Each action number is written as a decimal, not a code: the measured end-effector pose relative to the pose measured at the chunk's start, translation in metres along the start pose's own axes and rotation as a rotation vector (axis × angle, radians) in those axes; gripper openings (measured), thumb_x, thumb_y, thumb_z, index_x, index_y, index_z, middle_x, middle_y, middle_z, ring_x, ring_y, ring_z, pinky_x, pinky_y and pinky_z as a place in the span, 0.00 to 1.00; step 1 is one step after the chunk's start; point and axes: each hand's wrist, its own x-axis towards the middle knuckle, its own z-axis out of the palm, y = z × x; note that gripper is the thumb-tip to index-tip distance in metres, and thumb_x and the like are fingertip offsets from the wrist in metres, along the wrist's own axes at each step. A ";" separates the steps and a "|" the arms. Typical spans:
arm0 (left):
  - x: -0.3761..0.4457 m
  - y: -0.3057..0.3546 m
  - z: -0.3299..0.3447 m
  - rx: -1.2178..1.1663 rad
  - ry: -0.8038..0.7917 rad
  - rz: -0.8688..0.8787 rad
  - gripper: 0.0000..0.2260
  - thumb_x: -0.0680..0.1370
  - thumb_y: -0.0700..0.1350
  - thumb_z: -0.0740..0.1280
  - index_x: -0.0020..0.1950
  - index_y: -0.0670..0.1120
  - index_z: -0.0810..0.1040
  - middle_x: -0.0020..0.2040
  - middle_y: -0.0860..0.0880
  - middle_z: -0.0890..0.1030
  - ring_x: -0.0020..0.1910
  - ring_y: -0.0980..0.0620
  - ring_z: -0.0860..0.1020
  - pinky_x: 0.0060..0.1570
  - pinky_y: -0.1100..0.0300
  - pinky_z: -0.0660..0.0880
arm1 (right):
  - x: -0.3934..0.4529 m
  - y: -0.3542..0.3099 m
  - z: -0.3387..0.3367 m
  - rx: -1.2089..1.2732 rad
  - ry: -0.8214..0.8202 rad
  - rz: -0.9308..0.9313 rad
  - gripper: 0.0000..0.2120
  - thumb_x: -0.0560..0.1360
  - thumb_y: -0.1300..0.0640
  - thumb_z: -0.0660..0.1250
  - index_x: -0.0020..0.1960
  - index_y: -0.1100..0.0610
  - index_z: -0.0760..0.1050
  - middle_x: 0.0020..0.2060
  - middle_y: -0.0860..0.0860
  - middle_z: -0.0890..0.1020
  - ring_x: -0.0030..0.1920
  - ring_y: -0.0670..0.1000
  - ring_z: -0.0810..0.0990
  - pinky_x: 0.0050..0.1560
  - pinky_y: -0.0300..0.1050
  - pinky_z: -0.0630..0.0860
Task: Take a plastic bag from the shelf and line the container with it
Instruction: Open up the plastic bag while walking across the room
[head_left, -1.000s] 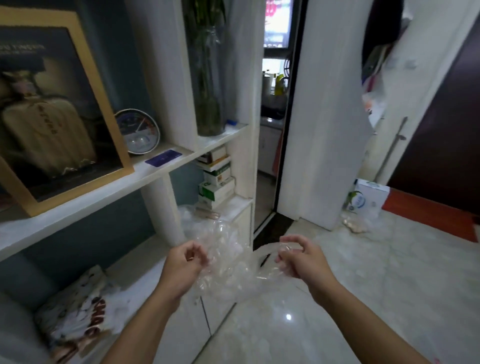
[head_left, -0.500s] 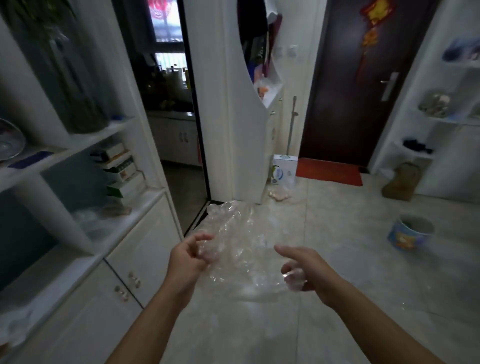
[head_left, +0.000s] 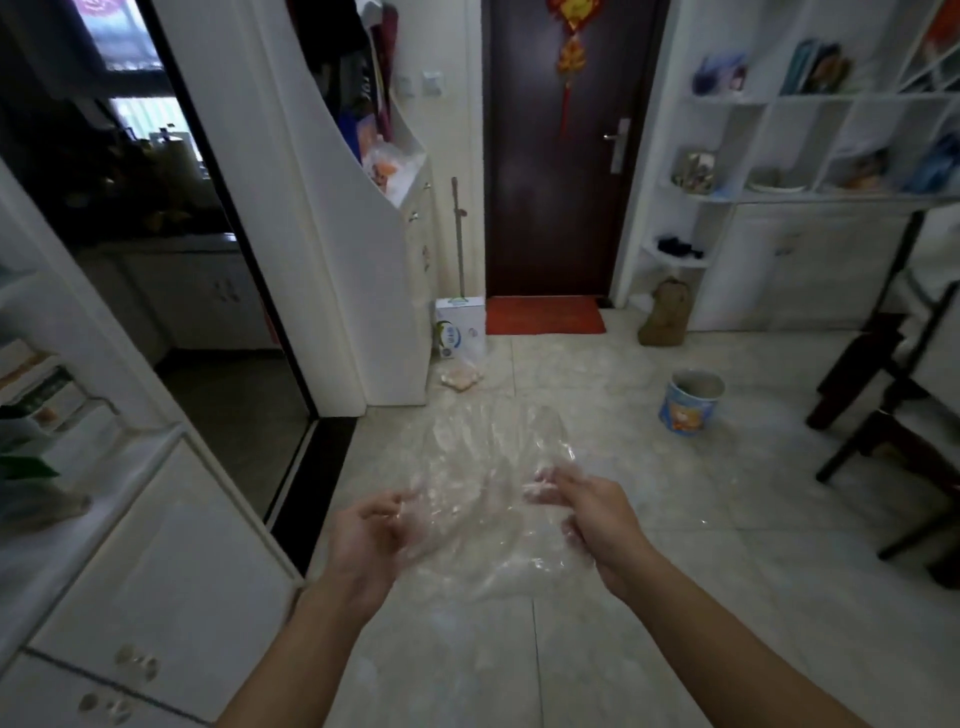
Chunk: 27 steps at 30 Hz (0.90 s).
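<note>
Bag (head_left: 483, 499) clear, crinkled, edges hard to trace against pale floor (head_left: 649, 649); held spread between left hand (head_left: 366, 540) and right hand (head_left: 592, 519), fingers pinching film. Round bucket (head_left: 692, 401) well apart on floor

plastic bag (head_left: 483, 467): clear, crinkled | container (head_left: 690, 402), far right: blue with cartoon print, pale rim | floor (head_left: 675, 597): pale marbled tile | mat (head_left: 544, 315), far: red | door (head_left: 550, 156): dark brown | shelf (head_left: 135, 467), left: white
</note>
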 end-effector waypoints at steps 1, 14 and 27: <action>0.008 0.001 0.006 0.206 0.062 -0.011 0.05 0.69 0.39 0.63 0.37 0.44 0.78 0.28 0.49 0.69 0.27 0.51 0.70 0.35 0.54 0.70 | 0.007 -0.003 -0.003 0.007 0.019 -0.013 0.09 0.76 0.55 0.66 0.44 0.57 0.83 0.40 0.55 0.88 0.23 0.50 0.67 0.22 0.38 0.60; 0.109 -0.004 0.092 1.135 -0.223 0.242 0.37 0.61 0.52 0.78 0.67 0.63 0.66 0.49 0.63 0.72 0.43 0.63 0.75 0.41 0.60 0.77 | 0.072 -0.030 -0.008 0.063 0.167 -0.021 0.24 0.81 0.42 0.55 0.50 0.58 0.82 0.41 0.56 0.88 0.21 0.45 0.66 0.18 0.35 0.60; 0.195 -0.030 0.134 1.209 -0.060 0.121 0.10 0.75 0.37 0.61 0.36 0.47 0.78 0.33 0.43 0.84 0.23 0.48 0.82 0.22 0.63 0.71 | 0.114 -0.004 -0.116 0.047 0.556 0.079 0.11 0.77 0.55 0.68 0.43 0.63 0.77 0.35 0.58 0.81 0.25 0.51 0.77 0.25 0.39 0.72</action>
